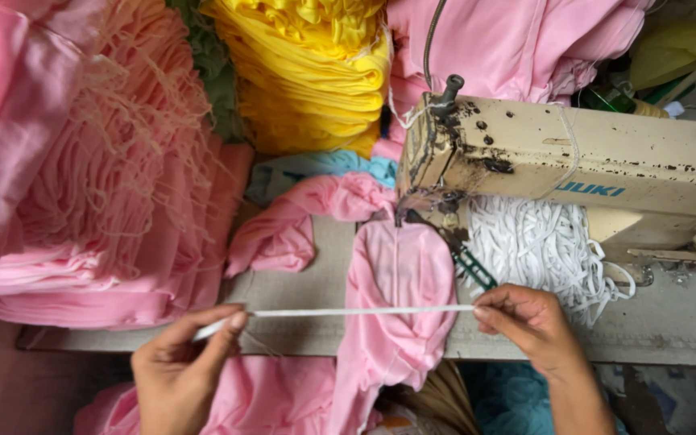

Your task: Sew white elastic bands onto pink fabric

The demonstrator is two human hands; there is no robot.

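White elastic strip stretches taut between my pinching left hand and right hand; overstretching could snap it from my fingers onto the pink cloth.

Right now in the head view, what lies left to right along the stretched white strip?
Left hand pinching one end, white elastic strip, pink garment beneath its middle, right hand pinching the other end.

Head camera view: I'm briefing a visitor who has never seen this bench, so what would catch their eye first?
Probably the white elastic strip, pulled taut between the left hand and right hand across pink fabric lying under a worn cream sewing machine. Behind it, a bright yellow fabric stack stands beside fringed pink piles at left.
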